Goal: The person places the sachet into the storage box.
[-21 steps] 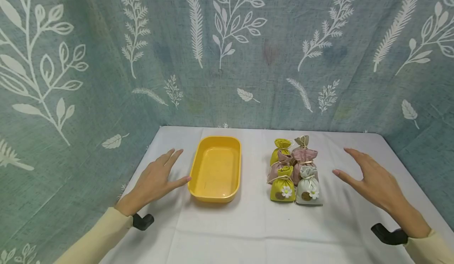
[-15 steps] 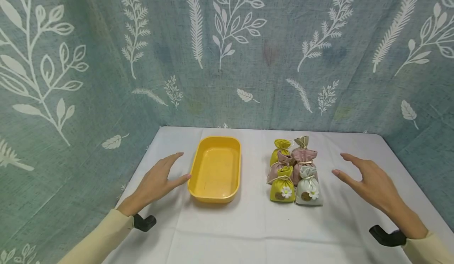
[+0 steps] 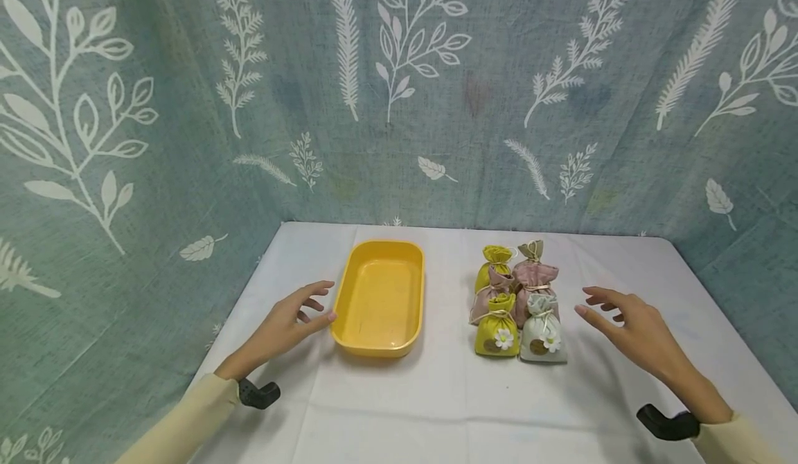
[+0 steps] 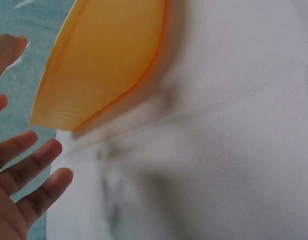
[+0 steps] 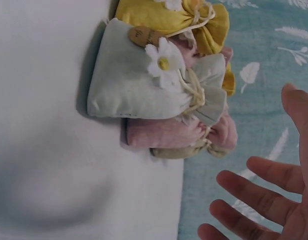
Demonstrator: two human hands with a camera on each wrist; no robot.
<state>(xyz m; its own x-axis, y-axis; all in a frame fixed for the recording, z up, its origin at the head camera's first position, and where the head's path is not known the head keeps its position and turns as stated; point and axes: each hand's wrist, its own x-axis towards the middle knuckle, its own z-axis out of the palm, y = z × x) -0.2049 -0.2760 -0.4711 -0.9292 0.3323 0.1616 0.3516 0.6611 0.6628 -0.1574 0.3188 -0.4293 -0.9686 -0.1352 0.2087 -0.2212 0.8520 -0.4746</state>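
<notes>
My left hand (image 3: 283, 325) hovers at the left side of a yellow plastic tub (image 3: 380, 298), fingers relaxed and thumb tip right by the rim. Nothing is in that hand. To the right stands a cluster of small drawstring pouches: a pale grey-green pouch (image 3: 542, 329) and a yellow-green pouch (image 3: 497, 329) in front, both with white flowers, pink ones behind such as the larger pink pouch (image 3: 535, 277), and a tan pouch (image 3: 531, 249) mostly hidden at the back. Right of them my right hand (image 3: 642, 336) hangs with loosely bent fingers, apart from the pouches and holding nothing.
A white cloth (image 3: 399, 408) covers the table under everything. Behind and at the sides hangs a blue-green curtain (image 3: 374, 173) with white leaf prints. A dark wrist mount (image 3: 668, 422) sits on the right wrist, with a similar mount (image 3: 258, 395) on the left.
The right hand has moved a little left toward the pouches, its fingers bending more. My left hand has shifted slightly right toward the tub, fingers drooping. Tub and pouches stay put.
</notes>
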